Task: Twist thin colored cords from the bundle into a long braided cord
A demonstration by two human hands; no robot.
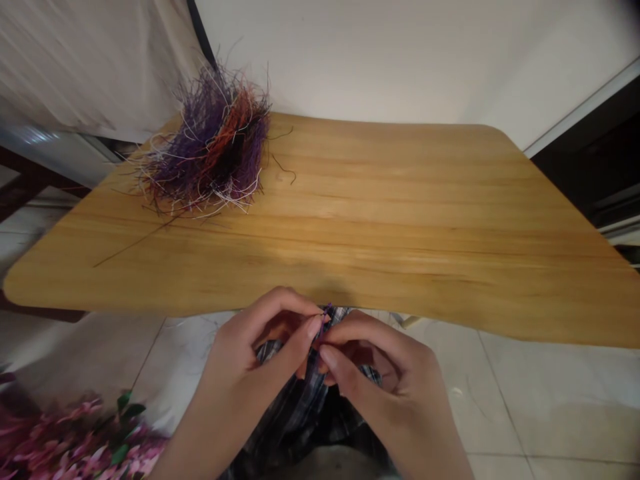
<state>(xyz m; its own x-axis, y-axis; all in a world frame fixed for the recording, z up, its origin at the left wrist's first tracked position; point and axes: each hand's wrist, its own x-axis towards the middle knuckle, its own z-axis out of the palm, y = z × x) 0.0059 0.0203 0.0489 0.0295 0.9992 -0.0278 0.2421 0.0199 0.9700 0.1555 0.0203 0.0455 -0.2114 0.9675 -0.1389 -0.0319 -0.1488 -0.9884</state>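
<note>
My left hand [260, 353] and my right hand [385, 380] meet fingertip to fingertip just below the near edge of a wooden table [400, 227]. Both are closed in a pinch on a short piece of purple thread [325, 313] held between them. A tangled heap of purple, orange, black and white threads [210, 150] lies on the table's far left corner, well away from both hands. Under my hands shows dark checked cloth [305, 407] on my lap.
A few loose strands [135, 243] trail from the heap across the tabletop. Pink flowers with green leaves [75, 443] sit at the lower left on the tiled floor [550, 400]. A pale wall [400, 60] stands behind the table, a dark frame at the right.
</note>
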